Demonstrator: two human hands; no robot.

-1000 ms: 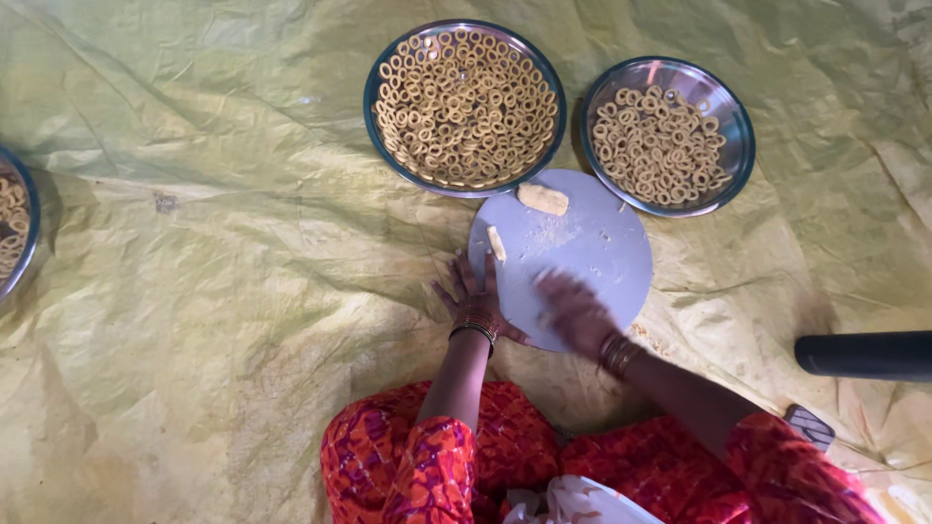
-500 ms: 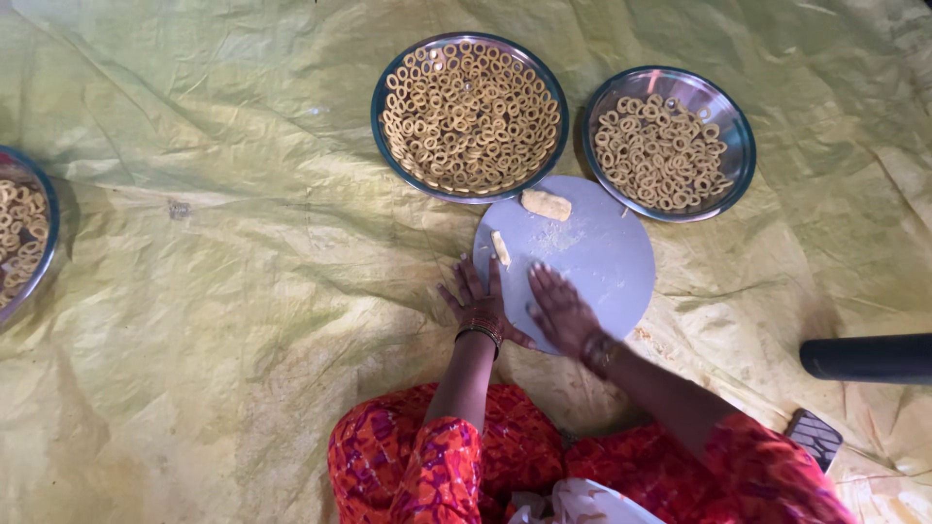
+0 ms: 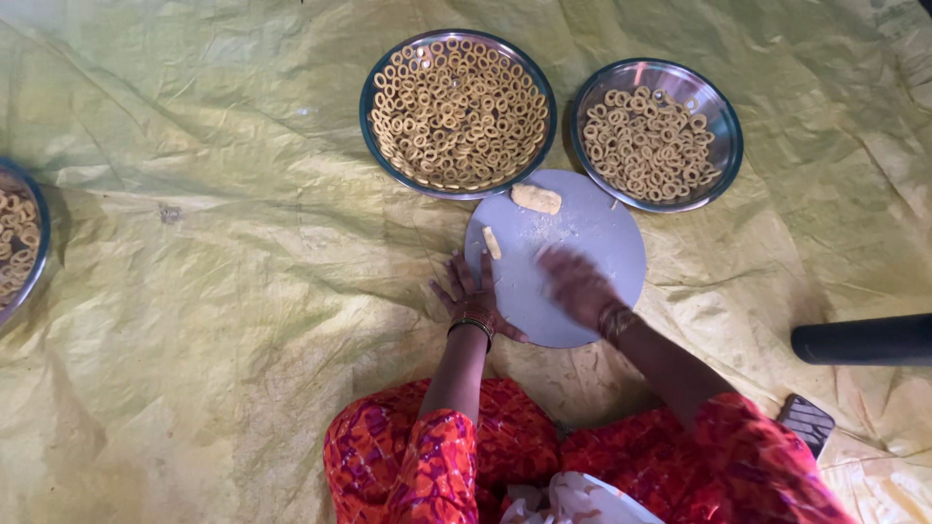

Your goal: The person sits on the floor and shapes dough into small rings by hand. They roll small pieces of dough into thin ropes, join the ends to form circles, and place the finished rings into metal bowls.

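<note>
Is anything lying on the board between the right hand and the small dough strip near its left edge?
Nothing visible does. Bare round board lies between the blurred right hand and the dough strip; the left hand rests lower, at the board's edge.

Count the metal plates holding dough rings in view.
3: a full plate above the round board, a partly filled plate to its right, and a third plate cut off at the left edge.

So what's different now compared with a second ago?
The right hand has slid forward and back over the round board, rolling; it is blurred now. The left hand stays flat at the board's edge. The dough lump, the small dough piece and both trays of rings have not moved.
</note>
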